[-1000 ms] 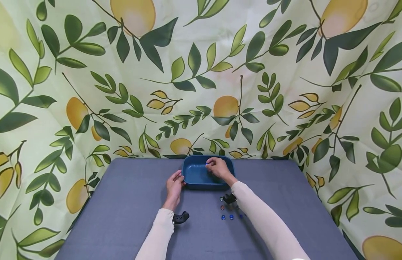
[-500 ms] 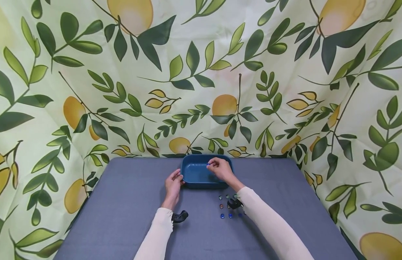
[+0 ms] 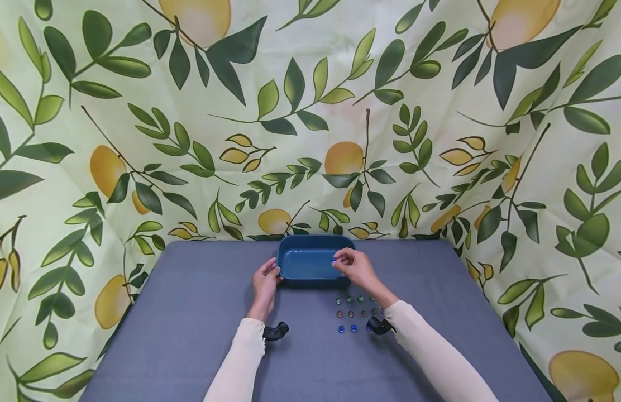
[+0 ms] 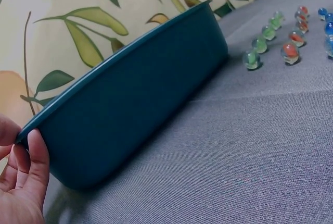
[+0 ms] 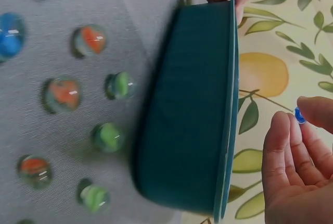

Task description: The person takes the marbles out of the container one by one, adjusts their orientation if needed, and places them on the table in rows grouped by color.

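A blue-teal plastic bin sits near the table's back edge. At its left end my left hand pinches the rim; the left wrist view shows the thumb and fingers on either side of it. Over the bin's right end, my right hand holds a small blue marble between thumb and fingertips. To the front right of the bin, glass marbles lie in rows on the cloth: green marbles closest to the bin, orange marbles behind them, then blue marbles.
Grey-blue cloth covers the table. A fabric backdrop printed with lemons and leaves rises right behind the bin and along both sides. Black wrist cameras jut inward from both sleeves, the right one partly hiding the marbles.
My right hand has moved right, from over the bin's middle to its right end, keeping the blue marble pinched. More marbles show beside that forearm. My left hand stays on the rim.
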Motion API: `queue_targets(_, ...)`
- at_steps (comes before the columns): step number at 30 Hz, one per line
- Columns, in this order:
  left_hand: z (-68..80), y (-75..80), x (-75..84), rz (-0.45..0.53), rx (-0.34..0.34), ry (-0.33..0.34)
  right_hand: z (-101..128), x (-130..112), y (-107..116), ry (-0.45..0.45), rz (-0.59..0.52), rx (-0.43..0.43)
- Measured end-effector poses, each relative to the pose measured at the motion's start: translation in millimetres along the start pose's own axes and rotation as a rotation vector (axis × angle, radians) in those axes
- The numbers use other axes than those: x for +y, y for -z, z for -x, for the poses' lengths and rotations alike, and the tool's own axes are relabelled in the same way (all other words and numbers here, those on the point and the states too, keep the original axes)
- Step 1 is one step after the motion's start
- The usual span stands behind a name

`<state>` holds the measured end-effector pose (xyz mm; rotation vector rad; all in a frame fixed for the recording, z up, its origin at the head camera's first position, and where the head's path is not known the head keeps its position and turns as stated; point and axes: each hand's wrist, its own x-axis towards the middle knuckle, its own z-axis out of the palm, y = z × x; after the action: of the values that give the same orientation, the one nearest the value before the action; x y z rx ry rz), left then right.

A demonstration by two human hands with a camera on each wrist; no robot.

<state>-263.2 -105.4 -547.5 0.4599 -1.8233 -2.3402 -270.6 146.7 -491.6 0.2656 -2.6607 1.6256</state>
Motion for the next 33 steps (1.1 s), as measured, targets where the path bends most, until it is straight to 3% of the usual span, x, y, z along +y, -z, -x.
queue_targets(6, 1.1, -0.4, 0.5, 0.005, -0.012, -0.011, 18.4, 9.0, 12.3, -0.028, -0.005, 0.035)
queue_targets(12, 3.1, 0.8, 0.8, 0.044, -0.016, -0.07, 35.5, 18.7, 23.4, -0.04, -0.004, 0.057)
queue_targets(21, -1.6, 1.0, -0.3, 0.009, -0.031, 0.001, 60.1, 34.2, 42.8, -0.059, 0.04, 0.117)
queue_targets(28, 8.9, 1.1, 18.9, 0.005, -0.06, 0.03, 78.2, 50.3, 55.2, -0.082, 0.047, 0.141)
queue_targets(33, -1.8, 1.4, 3.1, 0.014, -0.038, 0.037, 88.4, 60.1, 60.5, -0.105, 0.062, 0.161)
